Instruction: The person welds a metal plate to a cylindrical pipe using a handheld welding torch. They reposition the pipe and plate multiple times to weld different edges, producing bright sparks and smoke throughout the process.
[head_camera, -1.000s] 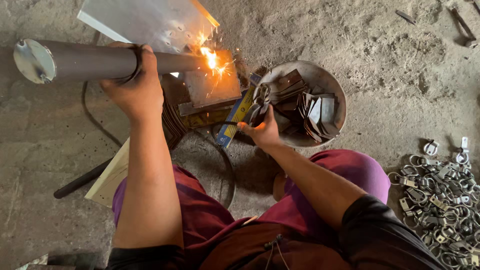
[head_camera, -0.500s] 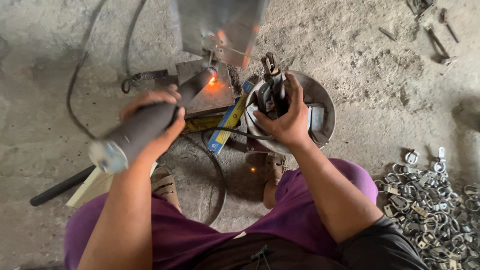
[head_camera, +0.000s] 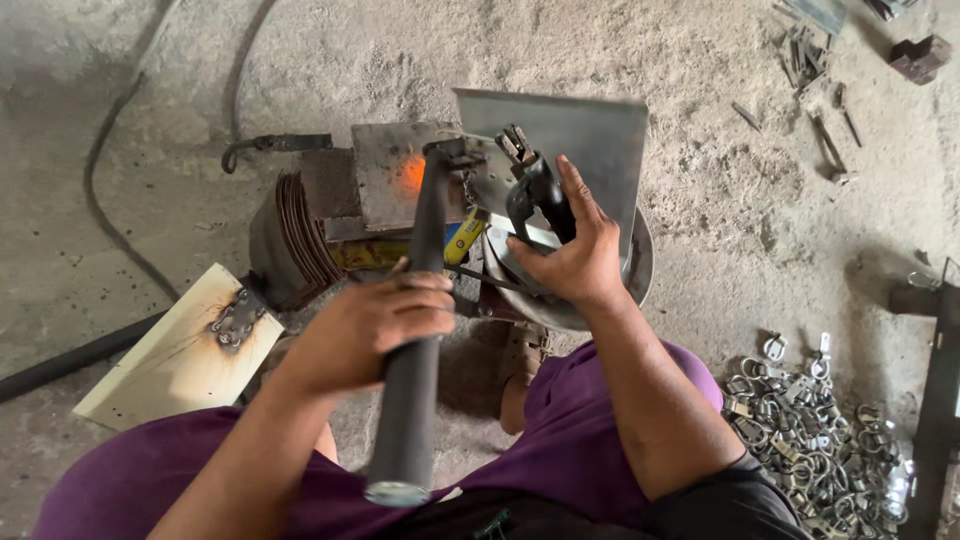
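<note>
Floor of rough grey concrete takes up most of the view, with a person seated low on it, purple trousers at 6 o'clock. At the centre sits a steel block serving as a work stand, and an orange glow on its face suggests metal that is very hot. A grey sheet-metal plate stands just behind it toward 1 o'clock.

The left hand is wrapped around a long dark pipe, fingers closed on its middle, the far end resting at the glowing spot and the open near end pointing back toward 6 o'clock. The pipe is long and held at one point only, so its far end could swing off the block and knock the hot piece loose.

The right hand grips a black welding clamp, fingers closed on its handle, the clamp's tip raised toward 12 o'clock, close to the plate. I judge that a stray touch of that tip on the plate or pipe could strike an arc near bare skin. Both hands are ungloved and near the glow, so a burn is the plainest risk.

A black cable loops across the floor at 9 o'clock and could snag. A pale board lies at 8 o'clock, and a heap of small metal rings lies at 4 o'clock, well apart from the hands.
</note>
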